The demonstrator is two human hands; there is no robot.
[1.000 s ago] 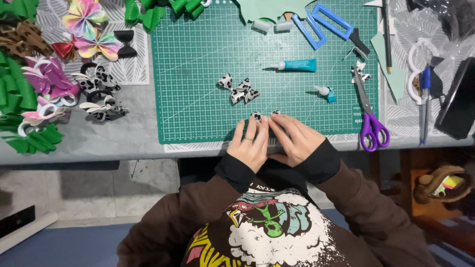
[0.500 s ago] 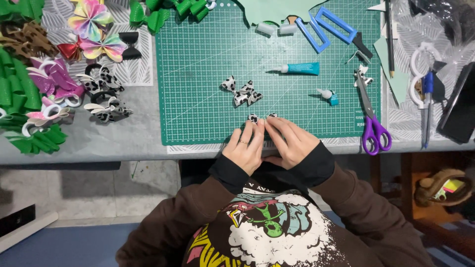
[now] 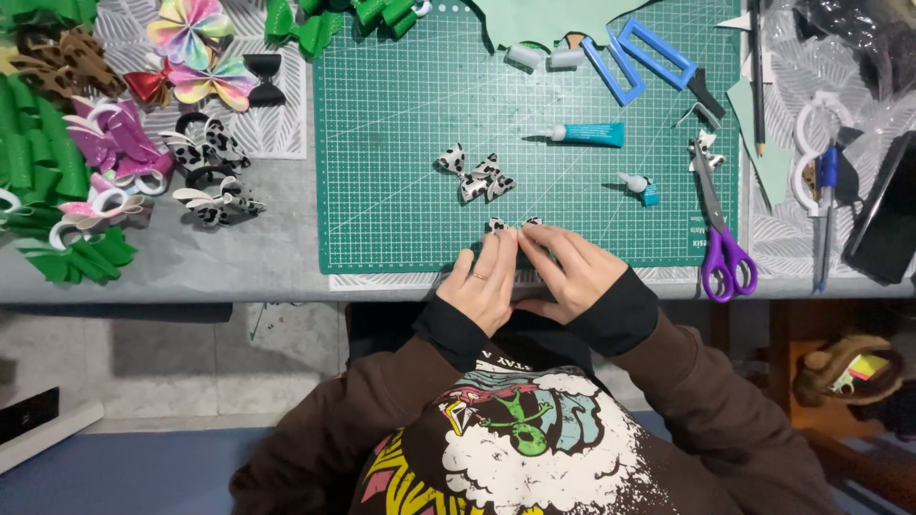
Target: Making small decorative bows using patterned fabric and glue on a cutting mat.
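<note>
Both hands (image 3: pixel 525 277) pinch a spotted bow piece (image 3: pixel 510 225) at fingertips.

- Grey table (image 3: pixel 239 272)
- Green cutting mat (image 3: pixel 401 124), centre
- White patterned sheet (image 3: pixel 286 129), left of mat
- Finished bows (image 3: pixel 114 143), far left
- Purple-handled scissors (image 3: pixel 722 243), right
- Black phone (image 3: pixel 883 215), right edge

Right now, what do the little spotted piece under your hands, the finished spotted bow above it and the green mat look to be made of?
Spotted piece: seemingly thin faux leather or coated fabric, black-and-white animal print; mostly hidden by both hands. Finished spotted bow: probably the same sheet; its loops hold a stiff fold with slight sheen. Green mat: likely matte vinyl or rubber cutting mat with a printed white grid.
</note>
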